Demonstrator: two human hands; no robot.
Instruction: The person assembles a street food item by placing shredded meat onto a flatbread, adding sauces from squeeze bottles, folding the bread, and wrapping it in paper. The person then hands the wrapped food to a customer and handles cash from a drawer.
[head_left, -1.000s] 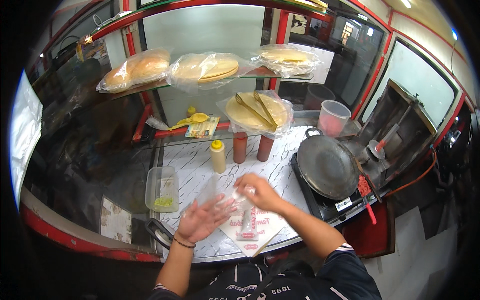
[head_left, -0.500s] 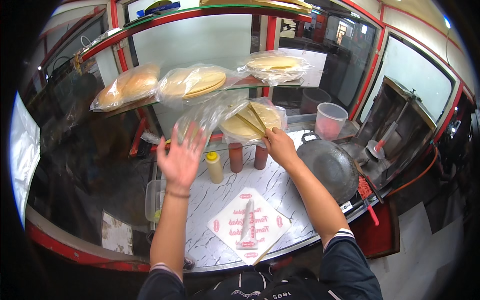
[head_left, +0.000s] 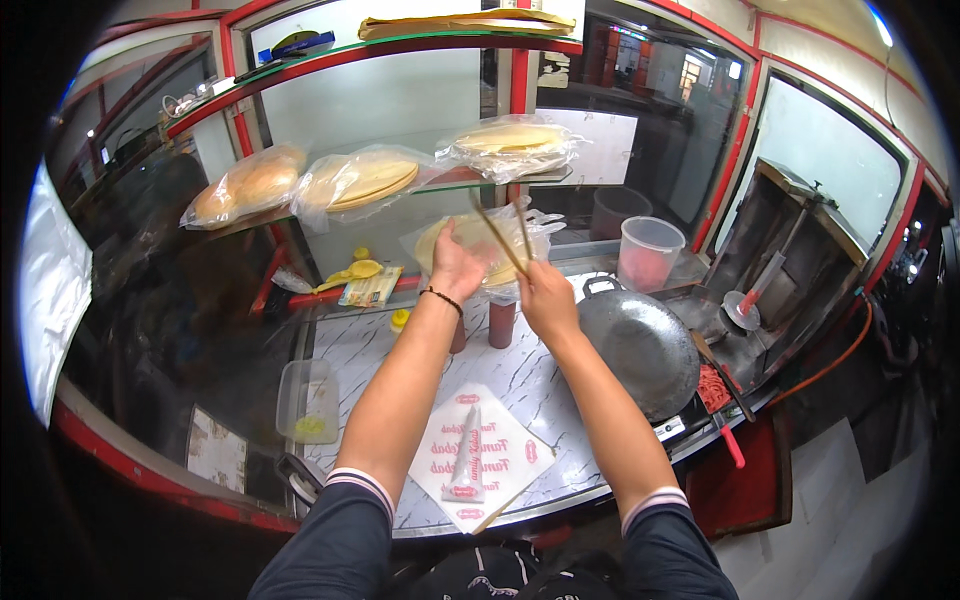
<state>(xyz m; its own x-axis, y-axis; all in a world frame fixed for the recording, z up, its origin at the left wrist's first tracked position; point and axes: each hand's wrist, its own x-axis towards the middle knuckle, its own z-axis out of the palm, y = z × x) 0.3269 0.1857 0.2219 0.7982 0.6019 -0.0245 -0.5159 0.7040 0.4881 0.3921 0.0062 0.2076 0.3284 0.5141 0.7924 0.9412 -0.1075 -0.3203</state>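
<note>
My right hand [head_left: 546, 300] is closed around brass-coloured tongs [head_left: 505, 245], whose two arms point up and apart. Beside it, my left hand [head_left: 458, 268] is against the clear plastic bag [head_left: 540, 235], palm showing and thumb apart from the fingers. Round flatbreads [head_left: 430, 240] lie in or on this bag, partly covered by both hands. Just below stand red sauce bottles [head_left: 502, 325] and a yellow-capped bottle [head_left: 400, 320], partly behind my left forearm. Nearer me, a white printed paper sleeve [head_left: 468, 460] rests on square printed wrapping papers [head_left: 510, 455] on the marble-patterned counter [head_left: 370, 375].
A dark pan [head_left: 640, 350] occupies the right side, with shredded red filling [head_left: 713, 385] and a red-handled knife [head_left: 733, 445] beside it. Bagged buns [head_left: 250, 185] and flatbreads [head_left: 360, 185] sit on the glass shelf. At left is a clear tub [head_left: 308, 400]; behind the pan, a bucket [head_left: 650, 255].
My left hand has moved right, from beside the lifted plastic to the flatbread bag. The tongs have come away from the flatbreads and now point upward. The view has shifted slightly.
</note>
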